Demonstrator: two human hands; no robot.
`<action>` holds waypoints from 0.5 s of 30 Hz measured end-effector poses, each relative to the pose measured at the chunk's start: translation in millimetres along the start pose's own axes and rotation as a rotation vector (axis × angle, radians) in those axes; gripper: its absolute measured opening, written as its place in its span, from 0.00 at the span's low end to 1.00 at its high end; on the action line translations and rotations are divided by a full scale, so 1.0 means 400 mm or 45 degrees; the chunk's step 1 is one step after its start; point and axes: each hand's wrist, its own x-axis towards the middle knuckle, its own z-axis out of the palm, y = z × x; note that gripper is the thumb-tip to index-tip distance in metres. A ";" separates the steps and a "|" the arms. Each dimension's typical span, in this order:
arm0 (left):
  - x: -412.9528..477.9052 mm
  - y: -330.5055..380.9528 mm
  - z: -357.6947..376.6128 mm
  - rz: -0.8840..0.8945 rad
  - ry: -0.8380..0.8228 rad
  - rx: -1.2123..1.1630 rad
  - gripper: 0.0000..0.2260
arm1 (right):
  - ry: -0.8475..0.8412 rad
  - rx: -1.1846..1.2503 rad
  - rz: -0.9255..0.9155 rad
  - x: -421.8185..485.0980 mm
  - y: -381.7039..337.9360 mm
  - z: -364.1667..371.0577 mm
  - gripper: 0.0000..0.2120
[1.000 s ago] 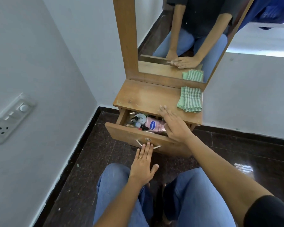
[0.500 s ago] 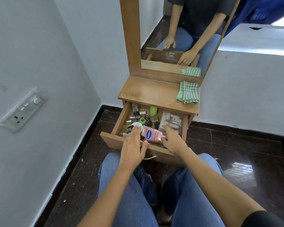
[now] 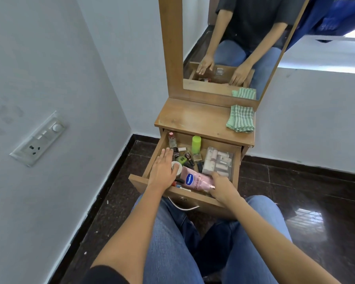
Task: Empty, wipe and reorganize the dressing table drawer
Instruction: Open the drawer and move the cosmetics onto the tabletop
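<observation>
While the drawer [image 3: 195,198] stands pulled open, left hand [image 3: 164,171] lies flat, fingers straight, over bottles [image 3: 172,139] at its left; right hand [image 3: 223,188] curls round pink tube [image 3: 197,180]. Green cloth [image 3: 241,119] on dressing table [image 3: 193,119]; dark tiled floor [image 3: 295,181].

Wooden dressing table [image 3: 190,117], dark floor [image 3: 307,187].
A folded green striped cloth [image 3: 241,119] lies at three o'clock on its top; its drawer [image 3: 201,200] stands open at six.
</observation>
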 end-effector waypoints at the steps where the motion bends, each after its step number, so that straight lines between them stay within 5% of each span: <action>1: 0.009 -0.009 -0.007 0.011 -0.007 0.028 0.25 | 0.005 -0.021 0.011 0.001 -0.002 0.001 0.21; 8: 0.020 -0.063 0.004 0.003 -0.095 0.111 0.29 | 0.022 -0.267 -0.013 0.020 -0.025 0.002 0.20; 15: 0.006 -0.078 0.011 -0.063 -0.062 0.043 0.30 | -0.010 0.047 0.049 0.009 -0.015 -0.033 0.24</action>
